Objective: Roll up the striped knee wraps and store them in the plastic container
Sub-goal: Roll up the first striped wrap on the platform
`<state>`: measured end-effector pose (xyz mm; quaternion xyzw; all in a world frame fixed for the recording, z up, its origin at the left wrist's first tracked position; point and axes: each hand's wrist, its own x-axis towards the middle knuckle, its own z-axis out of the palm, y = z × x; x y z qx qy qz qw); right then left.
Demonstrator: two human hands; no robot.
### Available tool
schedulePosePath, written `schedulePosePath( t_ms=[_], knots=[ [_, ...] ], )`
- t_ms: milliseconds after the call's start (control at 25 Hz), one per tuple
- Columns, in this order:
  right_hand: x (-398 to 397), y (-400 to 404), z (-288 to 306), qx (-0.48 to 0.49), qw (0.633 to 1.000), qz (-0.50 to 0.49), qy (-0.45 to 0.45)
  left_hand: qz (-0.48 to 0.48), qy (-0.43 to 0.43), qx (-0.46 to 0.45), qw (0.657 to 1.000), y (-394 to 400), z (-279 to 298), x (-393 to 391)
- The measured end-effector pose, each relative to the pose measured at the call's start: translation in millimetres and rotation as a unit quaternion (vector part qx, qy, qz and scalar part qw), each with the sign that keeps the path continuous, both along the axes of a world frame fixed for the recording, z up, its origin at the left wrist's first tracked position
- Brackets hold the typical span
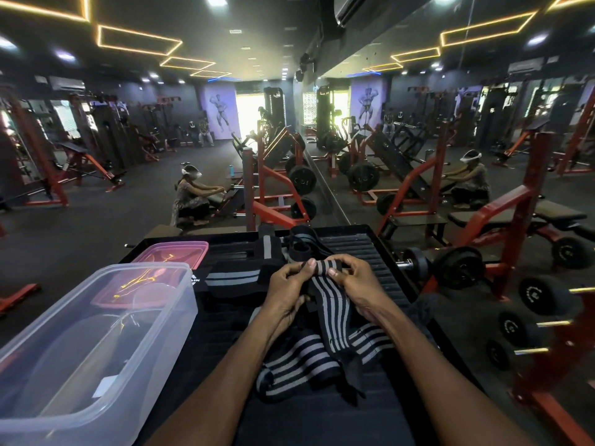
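Striped knee wrap (328,304), ribbed elastic, black-grey, is pinched at its end by left hand (286,294) and right hand (357,288) grips. Clear plastic container (96,333) at counter's (363,249) left edge; no writing legible.

Dark gym: black floor (80,226), red-framed machines (273,175), wall mirror (418,123), yellow ceiling light strips (138,40), bright window (249,114) at far end.

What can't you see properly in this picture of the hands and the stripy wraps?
Head view only:
- The start of the roll on the striped knee wrap: covered by the left hand and right hand.
- The plastic container: its near corner is cut off by the bottom-left edge.
- The pink lid: partly behind the container.
- The other wraps: their far ends are dark and tangled.
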<state>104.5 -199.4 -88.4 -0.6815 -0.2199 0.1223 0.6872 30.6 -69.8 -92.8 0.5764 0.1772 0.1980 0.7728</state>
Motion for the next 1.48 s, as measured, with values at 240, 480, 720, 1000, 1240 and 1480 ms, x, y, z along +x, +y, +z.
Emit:
schedulePosePath(
  t_ms=[240, 480, 720, 1000, 1240, 1480],
  knots=[
    [-0.7, -1.4, 1.2, 0.043, 0.997, 0.039, 0.045, 0.049, -0.020, 0.088, 0.995, 3.2, 1.7, -3.4],
    [0.0, -3.3, 2.4, 0.047, 0.998, 0.025, 0.031, -0.009, -0.036, 0.071, 0.997, 4.7, 0.4, -4.1],
    [-0.1, -3.2, 4.4, 0.107, 0.990, 0.041, 0.077, 0.004, -0.019, 0.097, 0.995, 3.8, -0.4, -4.2],
    [1.3, 3.2, 2.8, 0.107, 0.991, -0.001, 0.079, 0.020, -0.014, 0.042, 0.999, 3.1, -1.3, 1.2],
    [2.2, 4.7, 0.6, 0.068, 0.993, 0.007, 0.094, 0.017, -0.016, -0.001, 1.000, 4.9, -2.2, 1.6],
    [-0.9, -0.6, 3.8, 0.033, 0.999, -0.014, 0.021, -0.030, -0.043, -0.026, 0.998, 4.6, 2.7, -1.0]
  ],
)
